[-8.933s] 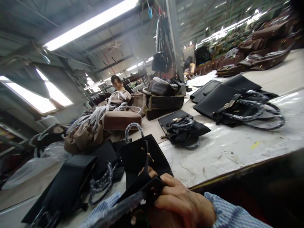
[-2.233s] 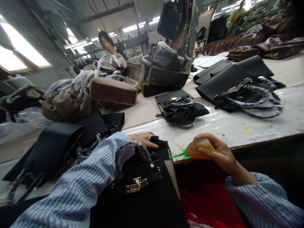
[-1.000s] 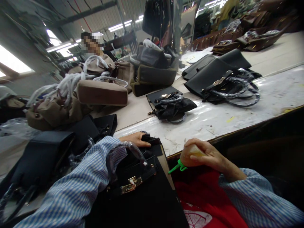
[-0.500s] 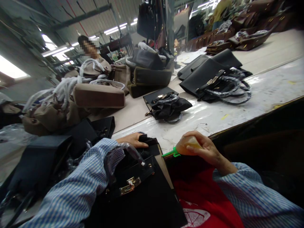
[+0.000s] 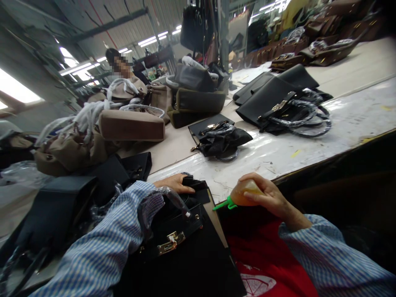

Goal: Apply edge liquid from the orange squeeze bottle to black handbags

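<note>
A black handbag (image 5: 192, 264) with a gold turn-lock and a plastic-wrapped handle lies in front of me. My left hand (image 5: 175, 182) reaches through the handle's loop and grips a black flap at the bag's far end; some of its fingers are hidden behind the flap. In my right hand (image 5: 269, 196) is a squeeze bottle (image 5: 243, 193) of amber liquid, tilted with its green nozzle pointing down to the left. The nozzle's tip is at the bag's beige side edge; whether it touches I cannot tell.
Black bags (image 5: 222, 138) with wrapped handles lie on the white-topped table (image 5: 262, 159). Brown bags (image 5: 133, 125) pile up at the left, more black ones (image 5: 62, 206) near my left arm. A person (image 5: 119, 66) is beyond the pile.
The bottle's nozzle has dipped slightly and moved a little toward me along the bag's side edge. My left hand keeps its hold; the whole view has shifted slightly.
</note>
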`<move>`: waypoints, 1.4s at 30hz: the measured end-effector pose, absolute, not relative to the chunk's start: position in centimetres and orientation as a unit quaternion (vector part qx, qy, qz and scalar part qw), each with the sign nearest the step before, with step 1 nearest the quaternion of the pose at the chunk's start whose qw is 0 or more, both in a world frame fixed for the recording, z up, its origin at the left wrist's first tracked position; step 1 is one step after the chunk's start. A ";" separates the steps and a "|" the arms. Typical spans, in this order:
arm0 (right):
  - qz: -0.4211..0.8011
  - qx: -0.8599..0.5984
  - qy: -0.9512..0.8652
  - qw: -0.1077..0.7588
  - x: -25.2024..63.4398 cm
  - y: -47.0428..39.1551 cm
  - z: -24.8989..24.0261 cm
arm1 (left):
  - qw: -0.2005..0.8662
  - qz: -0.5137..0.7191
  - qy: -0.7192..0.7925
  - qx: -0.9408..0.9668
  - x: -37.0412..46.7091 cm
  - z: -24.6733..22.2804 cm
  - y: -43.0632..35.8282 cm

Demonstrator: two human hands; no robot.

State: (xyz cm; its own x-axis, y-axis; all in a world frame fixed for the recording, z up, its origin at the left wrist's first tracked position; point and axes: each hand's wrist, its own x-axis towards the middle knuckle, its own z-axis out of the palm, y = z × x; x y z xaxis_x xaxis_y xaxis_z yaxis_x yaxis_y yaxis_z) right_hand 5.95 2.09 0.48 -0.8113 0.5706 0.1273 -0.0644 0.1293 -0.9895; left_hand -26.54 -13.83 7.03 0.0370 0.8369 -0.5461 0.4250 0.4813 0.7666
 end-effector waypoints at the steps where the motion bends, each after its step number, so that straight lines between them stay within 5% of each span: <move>1: 0.642 -0.165 -0.713 0.226 6.0 2.0 0.6 | 0.541 0.189 0.668 0.474 -26.5 7.2 -13.9; 4: 0.668 -0.142 -0.705 0.191 6.2 1.4 1.3 | 0.530 0.187 0.671 0.484 -26.6 8.6 -14.5; 16: 0.646 -0.135 -0.685 0.307 4.4 1.8 4.7 | 0.359 0.130 0.731 0.566 -25.2 21.8 -17.4; 31: 0.589 -0.091 -0.680 0.428 1.4 1.7 6.8 | 0.112 0.047 0.740 0.662 -21.5 32.4 -16.9; 42: 0.525 -0.100 -0.735 0.418 0.9 2.4 4.4 | 0.037 0.069 0.787 0.611 -21.8 23.4 -18.1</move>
State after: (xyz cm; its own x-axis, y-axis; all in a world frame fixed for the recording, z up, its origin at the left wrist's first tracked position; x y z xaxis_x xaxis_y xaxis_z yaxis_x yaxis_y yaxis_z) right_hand 0.88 2.44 4.42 -0.6306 0.5852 0.5097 -0.2926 0.4291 -0.8546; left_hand -21.75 -18.10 23.40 -0.2495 0.9680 0.0256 0.9579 0.2428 0.1534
